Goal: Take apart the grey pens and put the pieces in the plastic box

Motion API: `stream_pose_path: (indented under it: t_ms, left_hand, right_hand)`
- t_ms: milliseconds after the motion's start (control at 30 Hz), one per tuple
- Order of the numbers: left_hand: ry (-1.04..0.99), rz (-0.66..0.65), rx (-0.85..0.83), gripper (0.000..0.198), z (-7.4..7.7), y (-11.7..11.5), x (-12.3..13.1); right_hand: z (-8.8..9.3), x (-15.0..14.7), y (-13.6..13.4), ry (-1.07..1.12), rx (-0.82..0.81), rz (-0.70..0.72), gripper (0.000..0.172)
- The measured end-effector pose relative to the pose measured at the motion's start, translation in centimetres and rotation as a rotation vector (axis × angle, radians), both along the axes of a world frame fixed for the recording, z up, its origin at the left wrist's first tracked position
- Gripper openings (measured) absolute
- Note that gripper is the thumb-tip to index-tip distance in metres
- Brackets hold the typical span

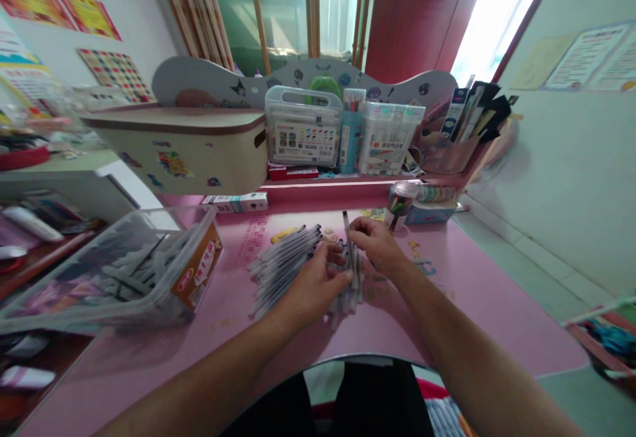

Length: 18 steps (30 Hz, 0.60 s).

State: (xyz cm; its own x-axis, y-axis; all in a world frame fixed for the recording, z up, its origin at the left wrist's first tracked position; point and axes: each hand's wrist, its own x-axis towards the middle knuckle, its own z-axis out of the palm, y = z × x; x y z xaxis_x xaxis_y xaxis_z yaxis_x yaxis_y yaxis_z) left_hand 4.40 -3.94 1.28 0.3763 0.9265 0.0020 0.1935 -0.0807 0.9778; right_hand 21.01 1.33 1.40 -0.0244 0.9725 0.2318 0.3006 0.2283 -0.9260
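A heap of dark pens (285,261) lies on the pink desk (477,304) in front of me. My left hand (313,288) rests on the right side of the heap, fingers curled round one end of a single dark pen (350,248). My right hand (375,245) pinches the same pen further up, so the pen stands tilted between both hands. More pens lie under and just beyond my left fingers.
A clear plastic tub (124,271) with several pens stands at the left. Marker boxes (303,129) and a blue tube (352,129) line the back shelf. A small can (400,205) and a tape box (432,205) stand right of my hands.
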Motion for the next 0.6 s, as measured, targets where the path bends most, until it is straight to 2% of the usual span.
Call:
stream_pose_path:
  t_ms: [67, 167, 333, 467, 600]
  left_hand:
    - [-0.177, -0.011, -0.116, 0.034, -0.4, 0.5, 0.0]
    - [-0.345, 0.002, -0.164, 0.026, -0.8, 0.8, -0.2]
    - [-0.482, 0.264, -0.089, 0.02, -0.3, 1.3, -1.4]
    - [-0.439, 0.342, 0.009, 0.02, -0.2, 1.9, -2.2]
    - [-0.335, 0.335, 0.104, 0.016, -0.2, 2.0, -2.6]
  right_hand:
    - [-0.1, -1.1, -0.8, 0.089, 0.004, 0.112, 0.012]
    - [-0.3, -2.2, -1.7, 0.181, -0.016, 0.235, 0.012]
    - [-0.8, -2.6, -2.1, 0.116, 0.057, 0.281, 0.018]
    - [-0.8, -2.7, -2.2, -0.007, -0.007, 0.415, 0.022]
    - [-0.6, -2.6, -2.3, -0.195, 0.083, 0.436, 0.017]
